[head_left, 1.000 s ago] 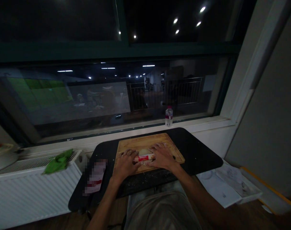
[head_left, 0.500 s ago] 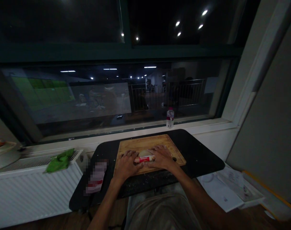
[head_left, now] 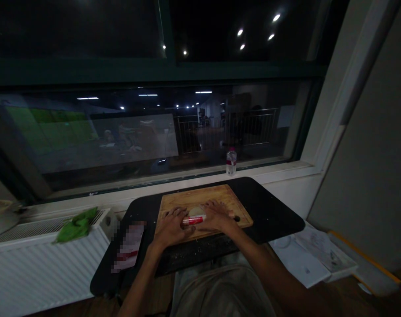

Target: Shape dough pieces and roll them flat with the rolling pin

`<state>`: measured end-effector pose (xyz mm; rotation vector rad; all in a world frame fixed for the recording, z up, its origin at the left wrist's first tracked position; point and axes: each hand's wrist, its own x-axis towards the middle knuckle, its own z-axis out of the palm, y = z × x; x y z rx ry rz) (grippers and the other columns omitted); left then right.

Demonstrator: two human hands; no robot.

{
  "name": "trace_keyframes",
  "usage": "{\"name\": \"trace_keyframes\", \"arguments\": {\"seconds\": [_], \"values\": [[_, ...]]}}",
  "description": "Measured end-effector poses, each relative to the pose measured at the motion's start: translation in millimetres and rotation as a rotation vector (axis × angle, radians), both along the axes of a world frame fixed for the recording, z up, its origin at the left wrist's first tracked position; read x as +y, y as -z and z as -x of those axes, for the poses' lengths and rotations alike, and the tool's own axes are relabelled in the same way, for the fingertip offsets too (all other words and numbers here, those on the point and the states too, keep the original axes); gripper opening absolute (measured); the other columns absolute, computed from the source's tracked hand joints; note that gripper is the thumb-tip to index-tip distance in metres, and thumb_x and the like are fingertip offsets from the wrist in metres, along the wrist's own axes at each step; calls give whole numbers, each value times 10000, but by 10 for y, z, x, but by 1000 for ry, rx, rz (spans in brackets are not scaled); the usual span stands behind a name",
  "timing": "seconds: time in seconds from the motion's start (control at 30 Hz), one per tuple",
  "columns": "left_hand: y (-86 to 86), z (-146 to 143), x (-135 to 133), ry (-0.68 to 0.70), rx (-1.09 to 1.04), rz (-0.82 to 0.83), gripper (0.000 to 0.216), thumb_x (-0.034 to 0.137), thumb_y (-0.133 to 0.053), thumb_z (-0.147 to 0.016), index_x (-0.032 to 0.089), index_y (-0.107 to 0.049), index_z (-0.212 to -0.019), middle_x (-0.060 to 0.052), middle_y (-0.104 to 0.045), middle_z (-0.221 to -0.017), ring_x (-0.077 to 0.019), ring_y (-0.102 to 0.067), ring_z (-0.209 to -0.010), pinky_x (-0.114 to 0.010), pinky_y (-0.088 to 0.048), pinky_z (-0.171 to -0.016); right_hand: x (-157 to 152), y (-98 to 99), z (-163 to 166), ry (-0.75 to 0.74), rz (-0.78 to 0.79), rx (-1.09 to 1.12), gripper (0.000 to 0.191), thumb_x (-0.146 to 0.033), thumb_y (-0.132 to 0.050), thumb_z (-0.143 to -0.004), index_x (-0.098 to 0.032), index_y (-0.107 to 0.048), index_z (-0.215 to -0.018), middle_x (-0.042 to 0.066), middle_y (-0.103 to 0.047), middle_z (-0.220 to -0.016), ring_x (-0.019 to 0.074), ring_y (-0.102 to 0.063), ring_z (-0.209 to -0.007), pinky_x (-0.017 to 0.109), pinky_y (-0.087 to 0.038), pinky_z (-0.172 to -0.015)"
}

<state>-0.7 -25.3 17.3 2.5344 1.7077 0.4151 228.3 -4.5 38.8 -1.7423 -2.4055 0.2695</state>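
A wooden cutting board (head_left: 174, 197) lies on a small black table. Across it is a rolling pin (head_left: 194, 219) with a red and white label and a dark right end. Pale dough (head_left: 196, 212) shows just behind the pin, between my hands; the rest of it is hidden. My left hand (head_left: 174, 223) rests over the pin's left part, fingers bent forward. On the right part lies my right hand (head_left: 216, 215), palm down with its fingers reaching past the pin. Both thumbs are near the label.
On the black table (head_left: 269, 215), left of the board, lies a pinkish packet (head_left: 131, 246), partly blurred. A water bottle (head_left: 231, 163) stands on the windowsill behind. A green cloth (head_left: 76, 225) hangs over the radiator (head_left: 48, 268). Papers (head_left: 299, 259) lie low on the right.
The pin has rolled slightly towards me, its label has turned, and a bit more dough shows behind it. Both hands stay on it. The whole view has shifted a little.
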Motion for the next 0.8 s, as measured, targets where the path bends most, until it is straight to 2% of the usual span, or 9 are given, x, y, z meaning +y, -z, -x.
{"name": "trace_keyframes", "arguments": {"seconds": [0.17, 0.3, 0.6, 0.8], "values": [[-21, -18, 13, -3, 12, -17, 642, 656, -659, -967, 295, -705, -1495, -74, -649, -1619, -361, -518, -1546, -537, -418, -1249, 8, -5, -141, -161, -24, 53, 944, -756, -801, -832, -260, -598, -1609, 158, -601, -1620, 405, -508, -1498, 577, -342, -1274], [-38, -46, 24, -7, 18, -25, 614, 631, -700, -953, 309, -717, -1476, -83, -673, -1582, -358, -553, -1498, -530, -417, -1238, 51, 30, -232, -248, -13, 82, 911, -645, -812, -857, -259, -567, -1645, 130, -573, -1666, 380, -474, -1540, 533, -337, -1292], [-10, -85, -39, -41, 24, -72, 542, 630, -685, -983, 282, -756, -1391, -102, -722, -1499, -360, -603, -1425, -536, -422, -1224, 56, 76, -195, -246, -62, 62, 892, -637, -823, -862, -217, -593, -1615, 150, -613, -1612, 387, -511, -1495, 566, -359, -1282], [-4, -40, -19, -4, 17, -53, 603, 646, -633, -1005, 317, -694, -1506, -70, -669, -1593, -346, -546, -1505, -513, -418, -1240, 20, 108, -194, -241, -109, 50, 855, -650, -820, -876, -253, -605, -1602, 134, -622, -1607, 380, -522, -1486, 558, -353, -1284]]}}
